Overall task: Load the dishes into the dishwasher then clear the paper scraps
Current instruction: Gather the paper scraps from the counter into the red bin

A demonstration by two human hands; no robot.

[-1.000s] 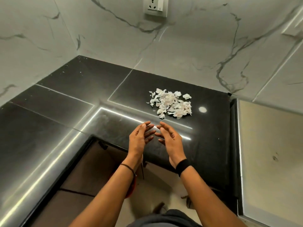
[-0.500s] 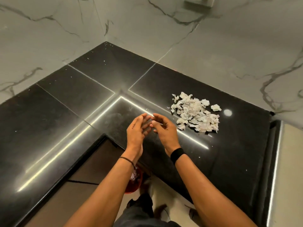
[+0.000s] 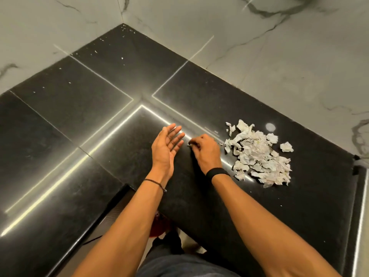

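Head view: the paper scraps (image 3: 259,154) lie heaped just right of our pinch. Our hands, together in the air a moment ago, have parted. Our right hand (image 3: 205,149) now nips a stray scrap (image 3: 189,144) on the black countertop (image 3: 99,92), and our left hand (image 3: 167,144) is spread palm-up just left of it. Clearing, we judge, has begun.

no legible text anywhere

Heap of torn white paper scraps (image 3: 259,154) on black countertop (image 3: 79,116), right side
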